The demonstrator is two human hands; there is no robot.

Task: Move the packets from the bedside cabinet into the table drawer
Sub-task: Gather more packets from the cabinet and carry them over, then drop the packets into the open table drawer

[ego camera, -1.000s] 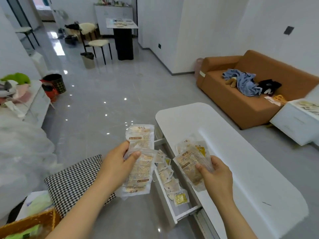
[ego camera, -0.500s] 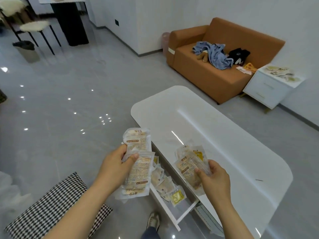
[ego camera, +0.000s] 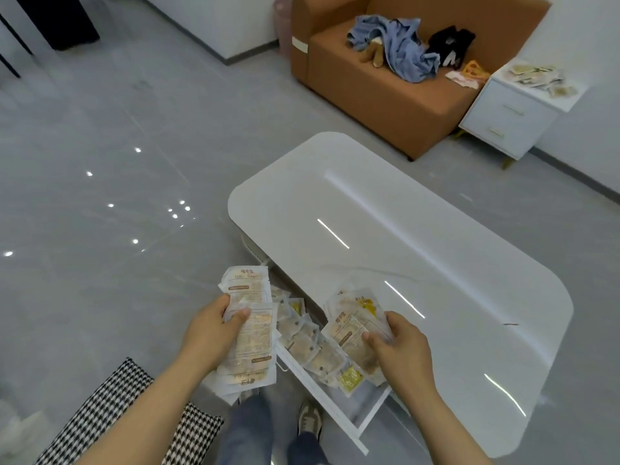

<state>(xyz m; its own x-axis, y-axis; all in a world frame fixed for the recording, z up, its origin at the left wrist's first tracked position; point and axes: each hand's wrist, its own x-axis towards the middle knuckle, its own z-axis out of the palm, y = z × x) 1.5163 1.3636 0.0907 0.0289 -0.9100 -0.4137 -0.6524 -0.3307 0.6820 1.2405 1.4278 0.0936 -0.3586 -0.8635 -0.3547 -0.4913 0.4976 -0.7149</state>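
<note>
Evidently the task is partly done. Several packets (ego camera: 310, 344) already lie in the open drawer (ego camera: 339, 409) under the white table (ego camera: 419, 250). A stack (ego camera: 250, 330) is clamped in the left hand (ego camera: 209, 333), and another bunch (ego camera: 357, 325) is gripped by the right hand (ego camera: 401, 347), both held over the drawer. More packets (ego camera: 536, 78) remain on the bedside cabinet (ego camera: 510, 119) beside the sofa (ego camera: 396, 92).

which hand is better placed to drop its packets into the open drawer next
Right, probably. The right hand holds its packets directly above the open drawer, over the packets already in it. The left hand holds its stack beside the drawer front, over the floor.
</note>
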